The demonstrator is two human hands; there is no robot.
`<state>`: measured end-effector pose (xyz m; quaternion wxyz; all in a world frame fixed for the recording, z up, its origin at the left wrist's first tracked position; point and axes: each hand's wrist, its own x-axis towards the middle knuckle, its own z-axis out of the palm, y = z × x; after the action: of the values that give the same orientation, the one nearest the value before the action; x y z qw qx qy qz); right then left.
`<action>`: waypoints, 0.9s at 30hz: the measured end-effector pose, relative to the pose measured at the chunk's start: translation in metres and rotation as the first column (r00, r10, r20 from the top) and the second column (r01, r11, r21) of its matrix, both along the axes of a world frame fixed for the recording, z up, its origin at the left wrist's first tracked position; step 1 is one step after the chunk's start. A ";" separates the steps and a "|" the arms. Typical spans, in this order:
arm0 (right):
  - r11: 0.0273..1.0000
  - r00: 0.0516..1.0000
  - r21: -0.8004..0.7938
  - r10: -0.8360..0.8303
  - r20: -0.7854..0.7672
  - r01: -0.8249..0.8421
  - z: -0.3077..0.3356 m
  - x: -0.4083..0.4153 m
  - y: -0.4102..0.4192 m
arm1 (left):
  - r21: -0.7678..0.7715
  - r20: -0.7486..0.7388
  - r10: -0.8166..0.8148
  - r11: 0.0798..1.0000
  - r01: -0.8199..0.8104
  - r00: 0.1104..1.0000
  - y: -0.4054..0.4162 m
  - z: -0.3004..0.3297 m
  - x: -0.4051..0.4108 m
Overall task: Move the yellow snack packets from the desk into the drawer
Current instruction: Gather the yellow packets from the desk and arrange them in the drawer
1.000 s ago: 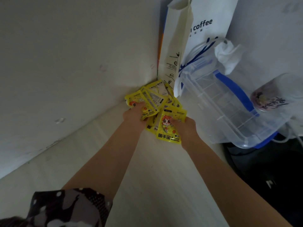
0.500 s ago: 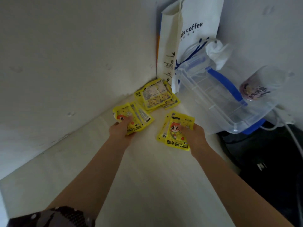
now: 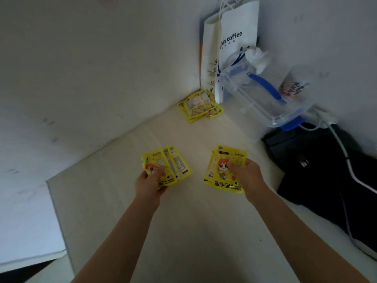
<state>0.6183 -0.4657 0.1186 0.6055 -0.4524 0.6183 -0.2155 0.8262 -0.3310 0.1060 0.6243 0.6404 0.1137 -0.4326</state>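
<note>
holding a few packets in each hand, left hand (image 3: pixel 152 183) and right hand (image 3: pixel 247 176) fingers pinched on them above the worktop (image 3: pixel 183 231), the person had a pile (image 3: pixel 201 106) left in the corner, no drawer in view.

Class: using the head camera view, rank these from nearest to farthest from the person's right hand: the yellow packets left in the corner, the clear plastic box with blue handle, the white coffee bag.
From the right hand:
1. Clear plastic box, ahead and slightly right.
2. Corner packets, ahead-left by the wall; close to the box's rank.
3. White coffee bag, standing farthest back in the corner.
</note>
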 end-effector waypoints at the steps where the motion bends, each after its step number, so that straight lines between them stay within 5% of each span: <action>1: 1.000 1.000 -0.005 0.001 -0.001 -0.001 0.002 -0.007 0.011 | 0.000 0.006 -0.008 1.000 0.008 1.000 0.011 0.001 -0.006; 12: 0.987 0.987 0.014 -0.158 -0.003 0.158 0.002 -0.081 0.179 | -0.034 0.144 -0.261 0.963 0.269 0.954 0.136 0.016 -0.065; 19: 0.955 0.954 0.007 -0.296 -0.055 0.297 -0.001 -0.119 0.307 | -0.042 0.224 -0.472 0.869 0.492 0.853 0.226 0.020 -0.102; 27: 0.912 0.908 -0.013 -0.410 -0.080 0.411 0.008 -0.182 0.416 | 0.118 0.389 -0.708 0.673 0.730 0.589 0.290 0.019 -0.164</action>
<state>0.4362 -0.0499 0.1266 0.5220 -0.3195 0.7241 -0.3180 0.6617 -0.0415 0.1252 0.4226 0.6886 -0.2975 -0.5086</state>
